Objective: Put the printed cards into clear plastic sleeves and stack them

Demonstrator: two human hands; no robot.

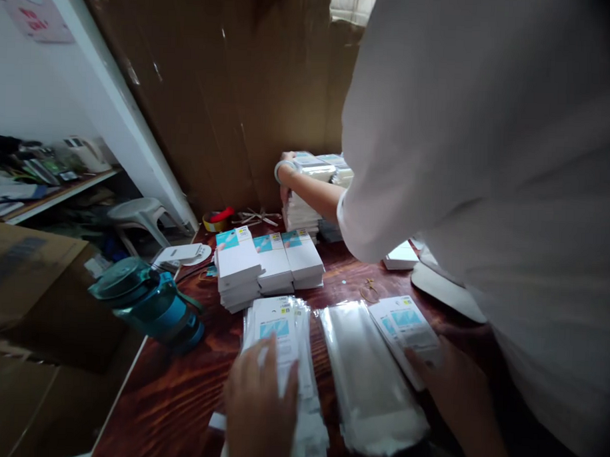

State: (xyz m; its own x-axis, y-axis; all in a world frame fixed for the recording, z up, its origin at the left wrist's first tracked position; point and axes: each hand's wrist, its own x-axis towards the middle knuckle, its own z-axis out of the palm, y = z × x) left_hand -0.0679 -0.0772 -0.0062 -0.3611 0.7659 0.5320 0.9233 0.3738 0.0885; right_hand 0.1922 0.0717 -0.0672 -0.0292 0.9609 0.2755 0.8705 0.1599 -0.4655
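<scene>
My left hand (261,400), somewhat blurred, lies with fingers apart over a loose pile of printed cards in clear sleeves (276,321). At the right, my right hand (450,377) has its thumb on the face of white-and-blue printed cards (404,325) and its other fingers around their right edge. Between the two hands lies a stack of clear plastic sleeves (370,377). Beyond my left hand stand several neat stacks of white cards (271,257) with blue printed tops.
Another person's arm (311,189) reaches across to tall stacks of packs (303,218) at the back; their grey shirt (478,141) fills the right side. A teal water bottle (147,303) stands at the left table edge. A tape roll (218,220) and rubber bands (369,291) lie on the table.
</scene>
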